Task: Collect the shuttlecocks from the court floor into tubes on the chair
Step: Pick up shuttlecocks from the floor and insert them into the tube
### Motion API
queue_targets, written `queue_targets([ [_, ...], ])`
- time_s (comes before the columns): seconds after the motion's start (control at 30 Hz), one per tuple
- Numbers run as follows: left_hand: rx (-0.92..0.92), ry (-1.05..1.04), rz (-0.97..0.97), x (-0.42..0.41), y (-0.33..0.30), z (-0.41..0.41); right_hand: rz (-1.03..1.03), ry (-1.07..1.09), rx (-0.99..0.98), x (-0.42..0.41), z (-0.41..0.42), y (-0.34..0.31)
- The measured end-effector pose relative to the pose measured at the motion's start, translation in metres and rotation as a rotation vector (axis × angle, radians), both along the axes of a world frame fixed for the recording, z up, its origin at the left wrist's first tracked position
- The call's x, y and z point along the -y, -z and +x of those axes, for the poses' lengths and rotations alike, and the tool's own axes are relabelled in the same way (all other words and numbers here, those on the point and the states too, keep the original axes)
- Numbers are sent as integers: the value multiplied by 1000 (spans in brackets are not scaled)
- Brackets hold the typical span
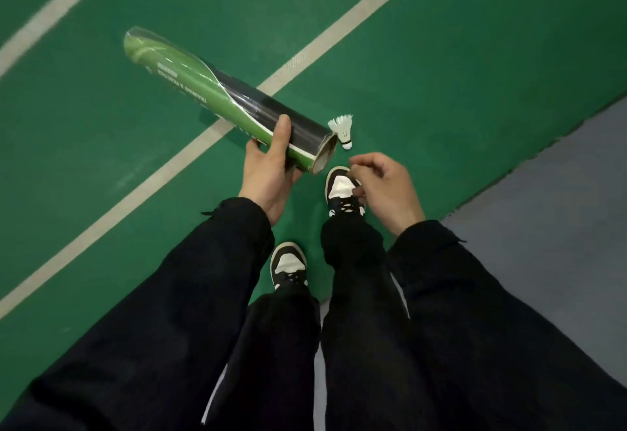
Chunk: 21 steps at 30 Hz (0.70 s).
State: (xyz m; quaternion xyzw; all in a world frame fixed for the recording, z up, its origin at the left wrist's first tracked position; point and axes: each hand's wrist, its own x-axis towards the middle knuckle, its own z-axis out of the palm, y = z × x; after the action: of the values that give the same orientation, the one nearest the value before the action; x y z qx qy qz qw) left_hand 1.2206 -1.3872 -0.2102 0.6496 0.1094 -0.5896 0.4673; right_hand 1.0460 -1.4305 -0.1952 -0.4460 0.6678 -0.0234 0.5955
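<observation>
One shuttlecock (342, 130) lay on the green court floor (441, 74), cork down toward six o'clock and feathers fanned toward twelve, just beside the open mouth of the tube (224, 99) at about its two o'clock. Whether it touched the rim could not be told.

The tube was held off the floor, slanted from ten o'clock, where its far end was wrapped in clear film, down to four o'clock, where the cardboard mouth gaped. The mouth was probably kept low and turned toward the free hand so that a shuttlecock could be fed in at once. What the tube already held could not be seen.

The left hand (268, 172) was clamped on the tube near its mouth, thumb laid over the top and fingers curled underneath. The right hand (386, 186) was poised at five o'clock of the shuttlecock, near it but apart; its fingers were loosely curled and nothing was held. By judgement, a reach for the shuttlecock was in hand.

A white line (176, 162) ran under the tube from seven toward one o'clock. Two black-and-white shoes (342, 193) stood at six o'clock. Grey flooring (559, 210) bordered the court at four o'clock. No chair was in view.
</observation>
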Motion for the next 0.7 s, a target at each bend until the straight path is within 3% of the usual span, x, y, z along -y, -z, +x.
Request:
queue_targets([
  [0.17,-16,-14,-21,19,43,2,-63,-180,-98,16,7,68],
  [0.23,46,28,-39,58,121,27,-180,-278,-143,55,33,161],
  [0.37,-6,50,-55,63,130,30,-376,-633,-289,61,26,201],
  [0.47,2,45,-71,69,142,36,-381,-811,-406,68,22,233],
  [0.57,-5,17,-72,74,128,43,-411,-610,-402,79,19,217],
  [0.7,-29,-43,-43,69,66,39,-479,-108,-108,78,17,104],
])
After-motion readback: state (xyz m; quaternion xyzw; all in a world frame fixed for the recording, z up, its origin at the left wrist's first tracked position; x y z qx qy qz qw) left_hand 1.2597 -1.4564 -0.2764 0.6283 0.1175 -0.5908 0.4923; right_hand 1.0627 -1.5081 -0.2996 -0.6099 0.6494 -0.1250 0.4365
